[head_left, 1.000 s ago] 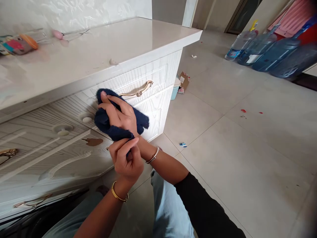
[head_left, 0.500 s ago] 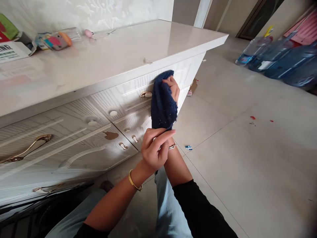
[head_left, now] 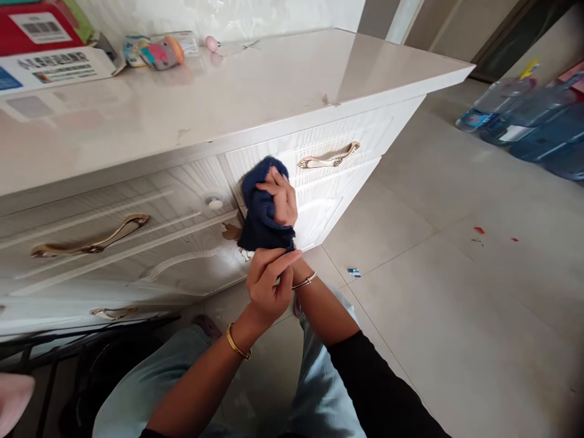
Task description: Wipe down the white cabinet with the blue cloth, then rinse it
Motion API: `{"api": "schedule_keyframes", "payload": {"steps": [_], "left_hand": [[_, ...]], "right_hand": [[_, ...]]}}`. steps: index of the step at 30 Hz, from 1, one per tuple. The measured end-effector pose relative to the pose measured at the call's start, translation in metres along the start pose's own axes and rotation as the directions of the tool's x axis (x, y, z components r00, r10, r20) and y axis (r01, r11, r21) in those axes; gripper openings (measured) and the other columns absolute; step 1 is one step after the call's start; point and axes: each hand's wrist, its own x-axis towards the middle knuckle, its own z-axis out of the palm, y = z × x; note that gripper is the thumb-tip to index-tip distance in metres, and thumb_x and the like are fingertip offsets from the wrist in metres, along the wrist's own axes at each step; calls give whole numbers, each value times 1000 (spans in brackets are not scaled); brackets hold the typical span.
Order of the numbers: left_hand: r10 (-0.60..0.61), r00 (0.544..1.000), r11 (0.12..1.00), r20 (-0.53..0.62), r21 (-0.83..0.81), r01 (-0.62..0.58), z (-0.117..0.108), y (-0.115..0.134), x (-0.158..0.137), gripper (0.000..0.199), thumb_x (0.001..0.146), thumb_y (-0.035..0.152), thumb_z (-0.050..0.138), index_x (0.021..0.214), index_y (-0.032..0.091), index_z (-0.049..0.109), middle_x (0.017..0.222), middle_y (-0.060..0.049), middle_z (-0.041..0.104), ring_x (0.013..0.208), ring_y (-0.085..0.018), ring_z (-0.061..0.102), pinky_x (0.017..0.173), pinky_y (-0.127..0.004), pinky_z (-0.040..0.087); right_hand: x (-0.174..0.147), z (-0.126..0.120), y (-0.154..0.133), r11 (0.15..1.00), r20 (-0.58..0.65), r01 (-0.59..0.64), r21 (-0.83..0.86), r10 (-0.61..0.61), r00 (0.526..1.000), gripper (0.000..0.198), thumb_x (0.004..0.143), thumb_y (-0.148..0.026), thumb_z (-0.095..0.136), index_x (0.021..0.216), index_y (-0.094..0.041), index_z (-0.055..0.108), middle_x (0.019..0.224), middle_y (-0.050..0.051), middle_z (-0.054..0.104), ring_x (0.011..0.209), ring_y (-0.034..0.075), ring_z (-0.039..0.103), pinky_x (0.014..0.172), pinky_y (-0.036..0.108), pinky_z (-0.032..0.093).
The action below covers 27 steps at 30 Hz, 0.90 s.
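Observation:
A dark blue cloth (head_left: 260,207) lies bunched against the front of a white cabinet (head_left: 314,210). My right hand (head_left: 283,198) presses it there, fingers curled over the fabric, just left of a gold-trimmed drawer handle (head_left: 329,157). Below, my left hand (head_left: 270,286) pinches the cloth's lower corner beside my right wrist. To the left of the cloth, a round white knob (head_left: 214,203) sticks out from the drawer front. A larger gold handle (head_left: 91,238) is farther left. The cloth hides part of the seam between the cabinet sections.
On the countertop (head_left: 255,91) stand a printed box (head_left: 59,64), a small colourful toy (head_left: 162,53) and a pink ball-shaped item (head_left: 211,44). Large water bottles (head_left: 538,121) line the floor at right. Scraps, including a blue wrapper (head_left: 354,272), lie on the tiles. A black rack (head_left: 50,365) sits lower left.
My right hand and the cloth have moved left and down across the drawer front, uncovering the right handle. The cloth is more bunched. The view has shifted left.

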Motion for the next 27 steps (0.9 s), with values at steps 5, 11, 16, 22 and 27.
{"api": "schedule_keyframes", "payload": {"steps": [5,11,16,22,27], "left_hand": [[-53,998,999,42,0,54,-23,1,-15,33,94,0,59,118,20,69,100,-4,68,91,-12,66,84,-24,56],[-121,991,987,49,114,114,-88,-22,-35,29,96,4,56,113,20,73,95,-5,69,88,-12,67,81,-24,56],[-237,945,941,-226,187,281,-147,-70,-30,25,92,10,59,112,19,71,92,-3,71,90,-14,69,85,-29,56],[-245,795,876,-555,225,427,-181,-107,0,29,73,8,57,95,17,73,97,-5,60,86,-15,60,73,-28,50],[-380,677,846,-630,60,530,-186,-132,-5,34,69,10,54,95,19,75,81,1,62,62,-10,49,57,-25,41]], "right_hand": [[-41,-5,22,995,-17,-102,-10,102,995,24,96,-23,49,110,-25,68,139,9,68,139,19,60,122,41,47],[-95,-17,-21,915,60,-384,124,379,923,30,84,-14,44,104,-23,64,124,9,75,124,21,69,112,43,53],[-95,-8,-66,900,-120,-356,250,394,911,14,92,-23,53,100,-24,64,118,9,74,132,21,65,117,45,48],[-91,41,-94,937,-129,-245,249,283,950,14,95,-22,58,108,-23,63,146,13,62,143,23,56,118,47,49],[-89,88,-72,996,-47,36,78,-32,998,38,91,-7,44,123,-24,54,161,12,50,156,24,42,126,59,39]]}}
